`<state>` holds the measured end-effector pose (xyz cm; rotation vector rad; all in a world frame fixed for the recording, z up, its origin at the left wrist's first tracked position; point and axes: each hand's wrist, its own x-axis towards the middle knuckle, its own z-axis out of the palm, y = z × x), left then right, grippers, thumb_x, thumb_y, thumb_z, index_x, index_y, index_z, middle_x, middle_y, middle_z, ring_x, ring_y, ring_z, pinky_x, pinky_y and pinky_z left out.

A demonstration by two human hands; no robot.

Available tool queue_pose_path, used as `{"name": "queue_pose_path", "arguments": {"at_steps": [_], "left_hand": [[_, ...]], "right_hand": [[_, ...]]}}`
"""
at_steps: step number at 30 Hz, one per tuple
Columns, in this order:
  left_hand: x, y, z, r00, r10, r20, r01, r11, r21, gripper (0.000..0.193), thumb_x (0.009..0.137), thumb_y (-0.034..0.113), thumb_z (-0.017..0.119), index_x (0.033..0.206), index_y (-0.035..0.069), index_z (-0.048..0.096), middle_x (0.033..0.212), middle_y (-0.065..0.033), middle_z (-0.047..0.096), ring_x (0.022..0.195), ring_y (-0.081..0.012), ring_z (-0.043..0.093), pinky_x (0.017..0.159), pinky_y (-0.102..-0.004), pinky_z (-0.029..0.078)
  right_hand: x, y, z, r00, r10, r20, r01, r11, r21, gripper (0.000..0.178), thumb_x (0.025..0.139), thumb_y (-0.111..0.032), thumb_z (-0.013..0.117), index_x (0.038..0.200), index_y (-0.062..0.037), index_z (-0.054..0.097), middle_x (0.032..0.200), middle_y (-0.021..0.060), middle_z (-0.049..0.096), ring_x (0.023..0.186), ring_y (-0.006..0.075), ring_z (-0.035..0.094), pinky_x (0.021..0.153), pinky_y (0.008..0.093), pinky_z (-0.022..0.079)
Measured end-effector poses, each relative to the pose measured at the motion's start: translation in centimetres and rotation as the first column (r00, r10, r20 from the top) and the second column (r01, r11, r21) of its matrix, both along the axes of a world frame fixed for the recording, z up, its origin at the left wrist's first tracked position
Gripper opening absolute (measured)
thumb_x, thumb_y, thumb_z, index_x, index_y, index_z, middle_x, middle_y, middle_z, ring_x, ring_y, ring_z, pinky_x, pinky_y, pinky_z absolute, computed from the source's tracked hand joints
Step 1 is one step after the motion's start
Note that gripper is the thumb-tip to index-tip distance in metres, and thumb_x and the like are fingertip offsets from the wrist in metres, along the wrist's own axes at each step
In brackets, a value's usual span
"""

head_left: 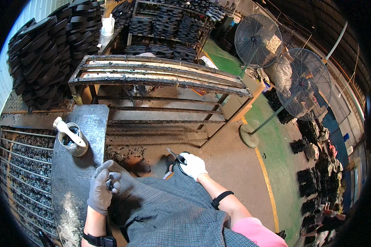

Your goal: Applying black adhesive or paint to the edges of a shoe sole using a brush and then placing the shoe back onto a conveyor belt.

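Observation:
My left hand [100, 189], in a grey glove, hovers by the right edge of a dark worktop [95, 117]. Its index finger stretches out and the others are loosely bent, with dark marks at the fingertips; I see nothing held. My right hand [192, 165], in a white glove, is closed around a pair of scissors [176, 155] over my lap. Their blades point up and to the left, while most of the handles is hidden by the hand. On the worktop, a metal cup [79, 149] has a pale-handled brush [70, 132] lying across its mouth.
Ahead stands a long, stained metal rack [160, 78]. Tall stacks of black curved pieces [39, 61] rise at the far left. A barred grate [27, 164] with black scraps lies left of the worktop. Two pedestal fans [258, 41] stand at the right, their nearer round base [248, 136] on the floor.

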<state>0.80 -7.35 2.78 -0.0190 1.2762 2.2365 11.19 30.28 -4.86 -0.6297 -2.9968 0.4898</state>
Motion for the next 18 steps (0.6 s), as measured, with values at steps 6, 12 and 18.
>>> {"name": "queue_pose_path", "arguments": {"at_steps": [6,12,18], "left_hand": [[-0.23,-0.12,-0.76,0.999,0.026,0.04,-0.027,0.999,0.031,0.053,0.097,0.036,0.072,0.139,0.007,0.058,0.093,-0.014,0.073,0.062,-0.0175,0.065,0.054,-0.0266,0.048],[-0.22,-0.01,-0.63,0.999,0.032,0.039,-0.032,0.999,0.018,0.052,0.097,0.036,0.071,0.139,0.007,0.058,0.093,-0.0137,0.073,0.062,-0.0172,0.065,0.055,-0.0264,0.048],[-0.19,-0.04,-0.59,0.999,0.031,0.034,-0.031,0.999,0.016,0.053,0.098,0.037,0.07,0.139,0.007,0.057,0.093,-0.0137,0.073,0.062,-0.0171,0.065,0.055,-0.0265,0.048]], "right_hand": [[0.06,0.12,-0.4,1.0,-0.001,-0.012,0.001,1.0,0.006,0.034,0.089,-0.036,0.066,0.118,-0.018,0.069,0.098,0.0139,0.074,0.093,0.0378,0.072,0.081,0.0466,0.057],[0.05,0.05,-0.17,1.0,0.001,-0.004,-0.001,1.0,0.003,0.035,0.089,-0.035,0.066,0.118,-0.0175,0.069,0.1,0.0141,0.074,0.093,0.0379,0.072,0.081,0.0463,0.057],[0.0,0.08,0.05,1.0,0.004,0.02,-0.004,1.0,-0.008,0.037,0.089,-0.035,0.066,0.122,-0.0175,0.069,0.107,0.016,0.073,0.097,0.0387,0.072,0.085,0.0466,0.057]]}}
